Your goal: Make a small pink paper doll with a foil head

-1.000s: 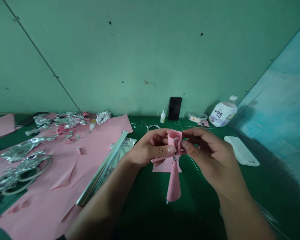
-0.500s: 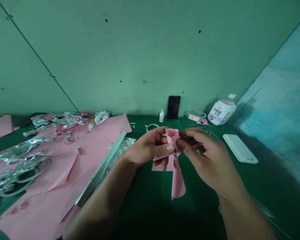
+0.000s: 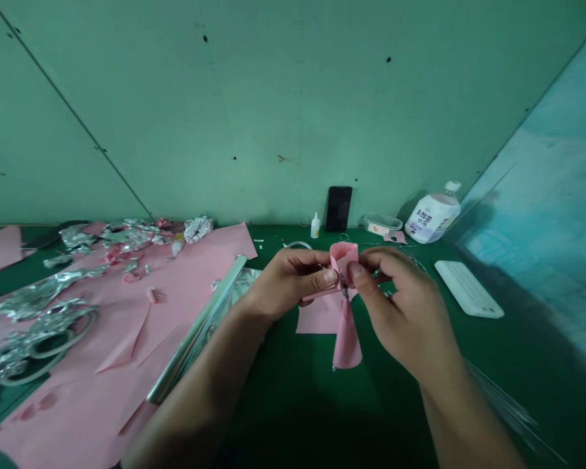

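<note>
Between my hands is a pink paper piece [image 3: 344,258], curled into a loop at the top. Below it hangs a pink paper cone [image 3: 347,342], joined at a thin silvery twist, with a small tip sticking out at the bottom. My left hand [image 3: 297,277] pinches the loop's left side, thumb in front. From the right, my right hand [image 3: 395,293] grips the same loop between thumb and fingers. A flat pink strip juts out under my left fingers. Behind and below lies a pink paper sheet [image 3: 317,317] on the green table.
To the left, a large pink sheet [image 3: 200,254] carries crumpled silver foil [image 3: 49,290]. A foil roll [image 3: 198,329] lies beside my left forearm. At the back stand a small glue bottle [image 3: 315,226], a phone [image 3: 338,208] and a white jug [image 3: 432,217]. A white block [image 3: 469,288] and wires [image 3: 508,397] lie right.
The loop has shifted slightly up and right and its opening looks wider. The hanging cone has risen a little. Both hands keep their hold, with my left fingers drawn back from below.
</note>
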